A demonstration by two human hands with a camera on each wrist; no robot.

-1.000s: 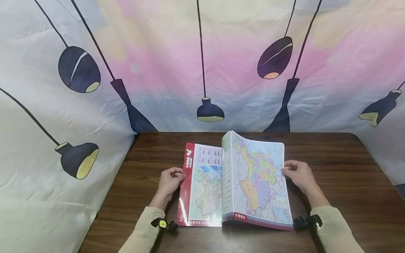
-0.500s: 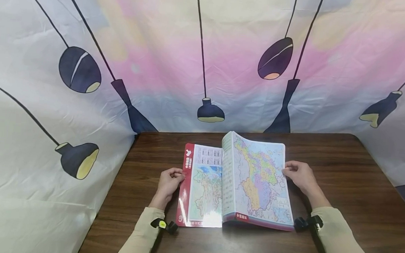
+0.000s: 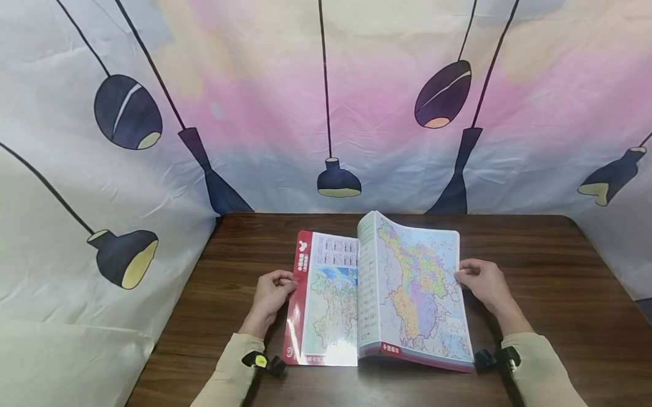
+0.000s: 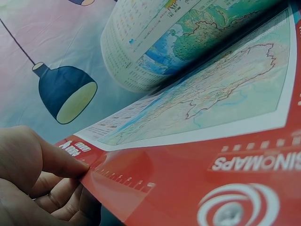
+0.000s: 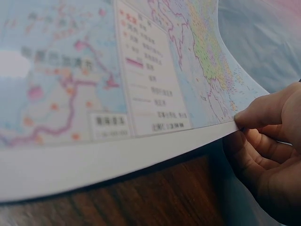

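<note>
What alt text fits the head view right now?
An open map atlas lies on a dark wooden table. The left hand pinches its red cover edge, and the right hand pinches the right page's edge. A lamp-print backdrop hangs behind.

Left hand (image 3: 270, 294) and right hand (image 3: 479, 283) pinch (thumbs on top), forearms apart.

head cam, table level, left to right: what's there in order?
left hand → red cover flap → left map page → raised right map page → right hand → bare table
</note>
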